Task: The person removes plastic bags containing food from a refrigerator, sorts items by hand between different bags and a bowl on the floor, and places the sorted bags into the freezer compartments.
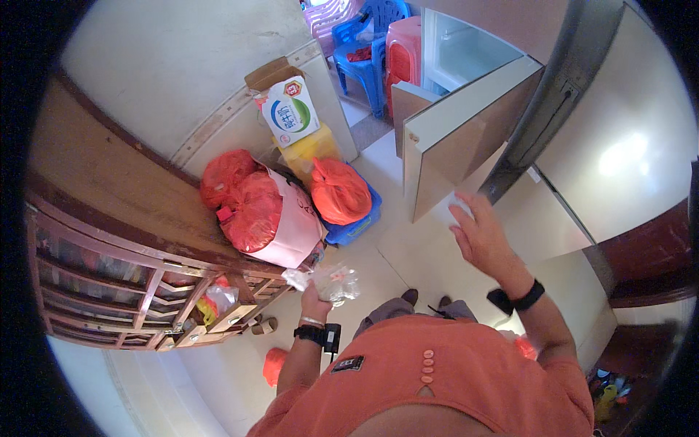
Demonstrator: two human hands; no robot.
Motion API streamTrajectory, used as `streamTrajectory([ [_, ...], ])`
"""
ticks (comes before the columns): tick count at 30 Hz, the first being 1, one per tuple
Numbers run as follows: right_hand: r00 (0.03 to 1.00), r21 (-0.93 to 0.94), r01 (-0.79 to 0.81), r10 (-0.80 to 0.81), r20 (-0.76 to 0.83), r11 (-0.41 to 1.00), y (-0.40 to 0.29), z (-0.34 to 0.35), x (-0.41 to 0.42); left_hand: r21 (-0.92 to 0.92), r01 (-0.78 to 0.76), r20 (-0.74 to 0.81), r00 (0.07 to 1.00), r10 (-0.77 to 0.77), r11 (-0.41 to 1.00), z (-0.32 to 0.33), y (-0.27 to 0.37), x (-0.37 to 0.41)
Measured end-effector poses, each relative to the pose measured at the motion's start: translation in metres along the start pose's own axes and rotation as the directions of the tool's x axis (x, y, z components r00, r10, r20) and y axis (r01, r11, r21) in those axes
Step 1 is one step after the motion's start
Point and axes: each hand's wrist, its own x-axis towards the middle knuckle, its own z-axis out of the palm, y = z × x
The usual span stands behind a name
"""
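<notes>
My left hand is closed around crumpled clear plastic bags, low in front of a pink paper bag stuffed with red plastic bags. Raised at the right, my right hand has its fingers partly spread, near the lower edge of an open refrigerator door. Something small and whitish shows at its fingers, blurred; whether it is held I cannot tell. Beyond the pink bag, an orange-red plastic bag lies in a blue basket, beside a yellow container with a milk carton box above it.
A wooden cabinet with glass panes and an open drawer holding plastic bags stands at the left. Slippers and a red bag lie on the floor. Blue plastic chairs and pink stools stand beyond the wall's end.
</notes>
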Motion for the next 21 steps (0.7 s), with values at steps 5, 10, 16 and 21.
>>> streamTrajectory([
  [5, 0.938, -0.222, 0.276, -0.312, -0.149, 0.935, -0.049, -0.03, 0.094, 0.763, 0.132, -0.219, 0.974, 0.06, 0.633, -0.012, 0.078, -0.084],
  [10, 0.892, -0.234, 0.399, -0.435, -0.125, 0.886, -0.085, -0.02, 0.081, 0.838, 0.114, -0.279, 0.93, 0.239, 0.534, -0.06, 0.058, -0.176],
  [16, 0.957, -0.024, 0.289, -0.289, 0.029, 0.957, -0.116, -0.004, -0.031, 0.71, 0.295, -0.421, 0.906, 0.05, 0.639, -0.063, 0.108, -0.256],
  [21, 0.965, -0.105, 0.088, -0.059, 0.254, 0.991, -0.107, -0.004, -0.12, -0.466, 0.109, -0.465, 0.814, -0.348, 0.878, -0.068, 0.119, -0.239],
])
